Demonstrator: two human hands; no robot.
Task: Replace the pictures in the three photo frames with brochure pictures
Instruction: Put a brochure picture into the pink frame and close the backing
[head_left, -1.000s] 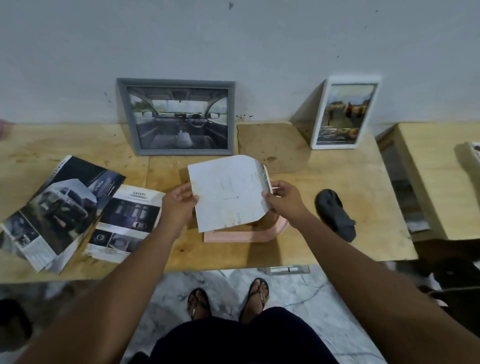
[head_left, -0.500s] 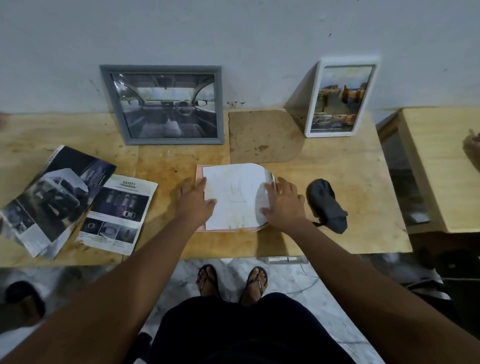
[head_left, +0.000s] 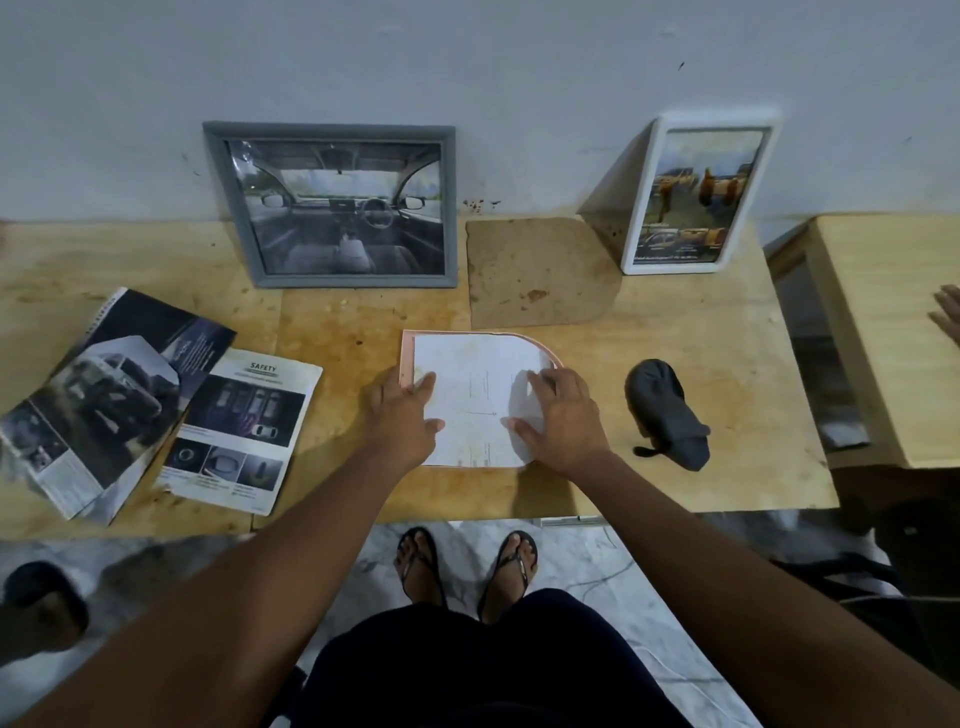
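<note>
Change: 1 second ago both hands held the white sheet (head_left: 480, 397) up, curled above the pink frame (head_left: 407, 356); now it lies flat inside that frame on the tabletop (head_left: 701, 358)
Left hand (head_left: 402, 415): open, fingers spread, pressing the sheet's left edge
Right hand (head_left: 561, 415): open, palm down on the sheet's right side
Other frames: grey frame (head_left: 332, 205) and white frame (head_left: 693, 195) lean on the wall, each showing a car picture
Brown backing board (head_left: 537, 275): behind the pink frame, apart
Brochures (head_left: 150, 400): left, untouched
Meaning: likely the 3rd frame's picture is seated; backing comes next
</note>
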